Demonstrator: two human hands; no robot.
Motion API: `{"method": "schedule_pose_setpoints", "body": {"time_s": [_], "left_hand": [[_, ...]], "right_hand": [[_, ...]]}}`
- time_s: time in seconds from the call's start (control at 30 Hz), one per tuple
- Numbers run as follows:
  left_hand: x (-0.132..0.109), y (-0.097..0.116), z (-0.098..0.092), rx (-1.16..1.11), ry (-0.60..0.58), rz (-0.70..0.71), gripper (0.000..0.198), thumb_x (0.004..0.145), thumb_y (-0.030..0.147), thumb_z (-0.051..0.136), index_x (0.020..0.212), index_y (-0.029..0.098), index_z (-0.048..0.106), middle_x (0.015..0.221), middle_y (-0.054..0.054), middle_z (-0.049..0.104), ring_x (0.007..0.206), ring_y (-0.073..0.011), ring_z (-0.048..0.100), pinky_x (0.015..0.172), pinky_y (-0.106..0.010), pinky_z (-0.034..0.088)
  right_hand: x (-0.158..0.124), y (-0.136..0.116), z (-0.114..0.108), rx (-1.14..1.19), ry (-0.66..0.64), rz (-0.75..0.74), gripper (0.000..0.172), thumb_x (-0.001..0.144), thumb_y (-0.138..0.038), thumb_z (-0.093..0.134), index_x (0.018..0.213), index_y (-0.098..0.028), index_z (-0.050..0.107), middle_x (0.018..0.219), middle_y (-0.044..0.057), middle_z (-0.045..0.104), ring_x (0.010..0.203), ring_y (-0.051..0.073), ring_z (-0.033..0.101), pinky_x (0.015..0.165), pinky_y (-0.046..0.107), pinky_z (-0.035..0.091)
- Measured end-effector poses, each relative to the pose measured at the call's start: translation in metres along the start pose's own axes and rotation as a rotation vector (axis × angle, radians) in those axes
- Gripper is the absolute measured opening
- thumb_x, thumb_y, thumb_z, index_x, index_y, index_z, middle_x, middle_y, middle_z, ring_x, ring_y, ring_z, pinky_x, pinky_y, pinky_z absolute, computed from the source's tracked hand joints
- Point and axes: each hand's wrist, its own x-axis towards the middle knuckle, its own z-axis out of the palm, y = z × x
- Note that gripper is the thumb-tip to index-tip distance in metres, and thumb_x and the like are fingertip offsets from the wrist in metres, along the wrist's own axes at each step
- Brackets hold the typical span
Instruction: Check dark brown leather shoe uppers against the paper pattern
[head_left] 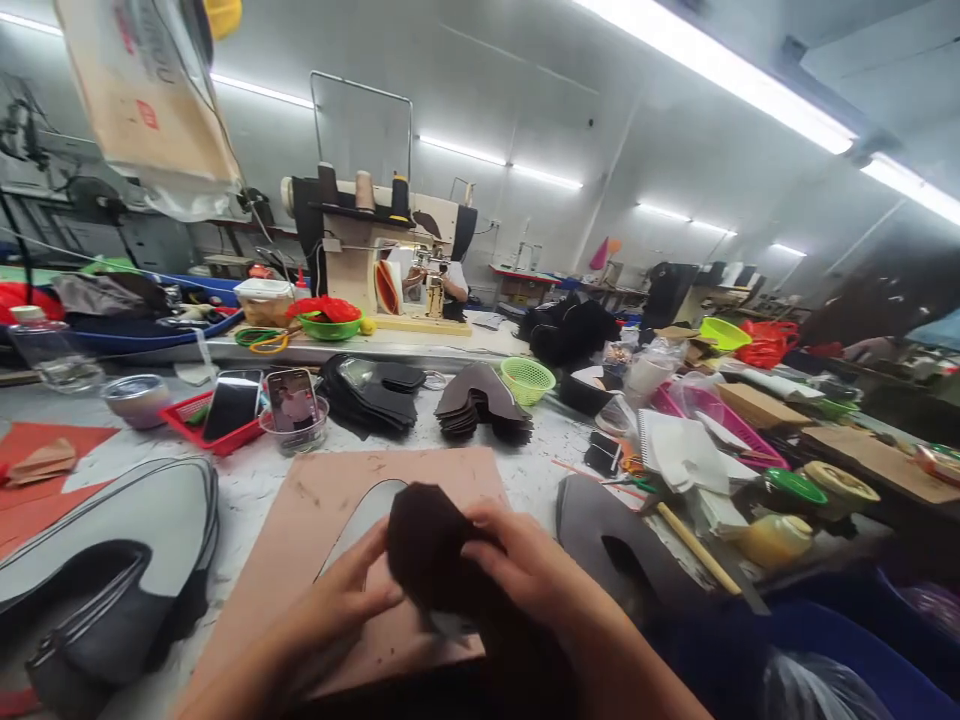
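Observation:
A curved dark shoe-upper piece (431, 545) is held up between my hands over a pink board (292, 560). My right hand (529, 560) grips its right side, thumb and fingers closed on the edge. At the left edge, the fingers of my left hand (349, 590) pinch it. Behind it, a light grey curved piece (367, 510) lies on the board, partly hidden. To the left is a stack of grey-and-black upper pieces (180, 510). A stack of dark grey pieces (600, 510) lies to the right.
Beyond the board lie a black stack (375, 390), a grey stack (484, 395) and a green basket (527, 380). Two phones (234, 400) stand in containers. A sewing machine (345, 250) is behind. At right are a notebook (675, 450), a wooden-handled tool (697, 545) and a glue jar (776, 538).

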Motion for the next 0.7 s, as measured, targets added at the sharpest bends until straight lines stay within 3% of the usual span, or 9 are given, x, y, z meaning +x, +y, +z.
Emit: {"method": "schedule_pose_setpoints", "body": {"time_s": [0.07, 0.13, 0.23, 0.33, 0.4, 0.5, 0.7], "left_hand": [[0.001, 0.009, -0.006, -0.263, -0.016, -0.057, 0.067, 0.072, 0.053, 0.047, 0.128, 0.019, 0.035, 0.122, -0.008, 0.053, 0.109, -0.0271, 0.050, 0.087, -0.039, 0.045], [0.001, 0.009, -0.012, -0.379, 0.065, -0.202, 0.057, 0.077, 0.045, 0.043, 0.127, 0.020, 0.035, 0.115, -0.006, 0.059, 0.100, -0.0238, 0.056, 0.082, -0.037, 0.048], [0.001, -0.007, -0.016, -0.368, 0.210, -0.418, 0.053, 0.080, 0.037, 0.038, 0.129, 0.020, 0.031, 0.115, -0.007, 0.059, 0.092, -0.0207, 0.061, 0.076, -0.034, 0.050], [0.007, -0.030, -0.015, -0.191, 0.338, -0.414, 0.057, 0.075, 0.027, 0.042, 0.130, 0.018, 0.030, 0.118, -0.007, 0.057, 0.097, -0.0199, 0.058, 0.083, -0.034, 0.047], [0.013, -0.045, -0.014, 0.022, 0.379, -0.337, 0.052, 0.071, 0.023, 0.044, 0.123, 0.016, 0.043, 0.118, -0.006, 0.056, 0.106, -0.0198, 0.053, 0.093, -0.032, 0.039], [0.021, -0.059, -0.015, 0.287, 0.321, -0.297, 0.039, 0.071, 0.022, 0.044, 0.108, 0.016, 0.058, 0.109, -0.006, 0.062, 0.103, -0.0195, 0.054, 0.091, -0.029, 0.039], [0.023, -0.064, -0.015, 0.481, 0.253, -0.315, 0.037, 0.077, 0.021, 0.040, 0.110, 0.015, 0.058, 0.090, -0.007, 0.065, 0.085, -0.0170, 0.060, 0.078, -0.025, 0.044]], "right_hand": [[0.023, 0.015, 0.014, 0.275, 0.027, 0.041, 0.028, 0.082, -0.025, 0.039, 0.110, -0.021, 0.044, 0.097, 0.002, 0.063, 0.086, 0.015, 0.059, 0.074, 0.026, 0.046], [0.043, 0.037, 0.033, 0.432, 0.023, 0.136, 0.039, 0.082, -0.021, 0.037, 0.121, -0.019, 0.034, 0.096, 0.004, 0.063, 0.079, 0.014, 0.061, 0.069, 0.027, 0.048], [0.061, 0.067, 0.063, 0.360, 0.061, 0.223, 0.052, 0.076, -0.013, 0.040, 0.127, -0.021, 0.031, 0.098, 0.003, 0.063, 0.079, 0.014, 0.061, 0.071, 0.029, 0.048], [0.069, 0.084, 0.084, 0.168, 0.094, 0.168, 0.042, 0.073, -0.011, 0.044, 0.113, -0.022, 0.052, 0.106, 0.003, 0.061, 0.096, 0.017, 0.056, 0.086, 0.032, 0.042], [0.072, 0.088, 0.089, 0.045, 0.091, 0.123, 0.036, 0.073, -0.010, 0.045, 0.106, -0.019, 0.059, 0.106, 0.005, 0.061, 0.101, 0.018, 0.053, 0.091, 0.032, 0.038], [0.076, 0.091, 0.091, -0.100, 0.071, 0.103, 0.036, 0.076, -0.011, 0.043, 0.108, -0.014, 0.059, 0.099, 0.010, 0.062, 0.095, 0.019, 0.056, 0.086, 0.031, 0.041], [0.076, 0.096, 0.091, -0.200, 0.052, 0.106, 0.038, 0.079, -0.013, 0.041, 0.113, -0.016, 0.056, 0.087, 0.008, 0.059, 0.083, 0.017, 0.057, 0.076, 0.026, 0.045]]}}
